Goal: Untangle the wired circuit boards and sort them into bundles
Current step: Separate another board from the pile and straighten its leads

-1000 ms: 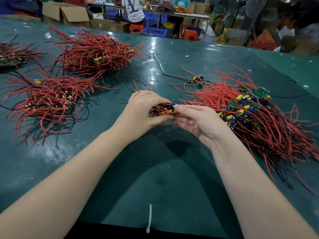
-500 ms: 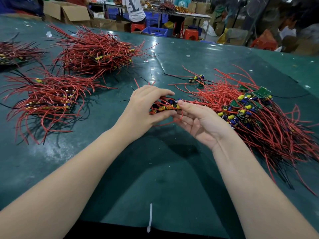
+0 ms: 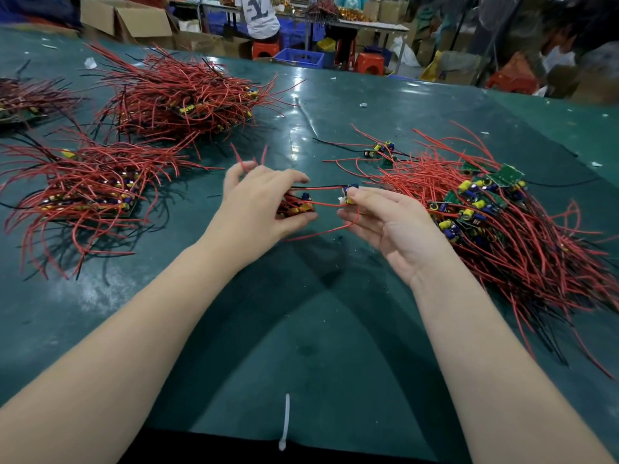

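Observation:
My left hand (image 3: 258, 205) grips a small stack of circuit boards (image 3: 296, 206) with red wires above the green table (image 3: 301, 329). My right hand (image 3: 388, 219) pinches a single board (image 3: 348, 195) with blue and yellow parts between thumb and fingertips. Red and black wires stretch between the two hands. A large tangled pile of wired boards (image 3: 495, 216) lies just right of my right hand. A sorted bundle (image 3: 83, 195) sits to the left, with another sorted bundle (image 3: 177, 98) behind it.
A third bundle (image 3: 23, 102) lies at the far left edge. A few loose boards (image 3: 382, 150) rest behind the hands. A white cable tie (image 3: 286, 420) lies near the front edge. Cardboard boxes, stools and a person stand beyond the table.
My hands have drawn apart. The right hand has pulled one board out of the stack held by the left, and its wires now stretch between them.

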A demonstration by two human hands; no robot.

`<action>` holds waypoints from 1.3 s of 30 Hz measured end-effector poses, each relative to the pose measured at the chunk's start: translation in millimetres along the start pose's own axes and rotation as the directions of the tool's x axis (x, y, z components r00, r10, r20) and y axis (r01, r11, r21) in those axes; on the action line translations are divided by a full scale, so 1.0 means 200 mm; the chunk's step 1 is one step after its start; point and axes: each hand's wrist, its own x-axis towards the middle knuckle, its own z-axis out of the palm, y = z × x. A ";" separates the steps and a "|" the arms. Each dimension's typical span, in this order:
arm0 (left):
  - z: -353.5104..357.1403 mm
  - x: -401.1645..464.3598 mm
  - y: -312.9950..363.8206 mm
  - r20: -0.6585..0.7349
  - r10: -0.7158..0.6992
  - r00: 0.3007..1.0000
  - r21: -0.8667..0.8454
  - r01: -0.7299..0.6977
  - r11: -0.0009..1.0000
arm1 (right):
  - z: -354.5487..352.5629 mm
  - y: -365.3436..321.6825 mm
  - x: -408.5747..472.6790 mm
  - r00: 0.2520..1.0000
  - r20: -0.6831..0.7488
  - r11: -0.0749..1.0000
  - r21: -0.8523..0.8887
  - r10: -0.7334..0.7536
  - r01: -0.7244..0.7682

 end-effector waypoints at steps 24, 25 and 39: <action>-0.05 0.04 0.08 -0.144 -0.356 0.923 -0.690 0.164 0.705 | 0.02 0.02 0.02 0.981 0.000 0.866 0.470 0.192 -0.169; -0.04 0.04 0.08 -0.096 -0.407 0.909 -0.731 0.213 0.648 | 0.02 0.02 0.02 0.980 0.009 0.851 0.495 0.198 -0.176; -0.02 0.01 0.14 0.397 -0.273 0.876 -0.760 0.481 0.438 | 0.04 0.02 0.01 0.975 -0.016 0.829 0.529 0.220 -0.179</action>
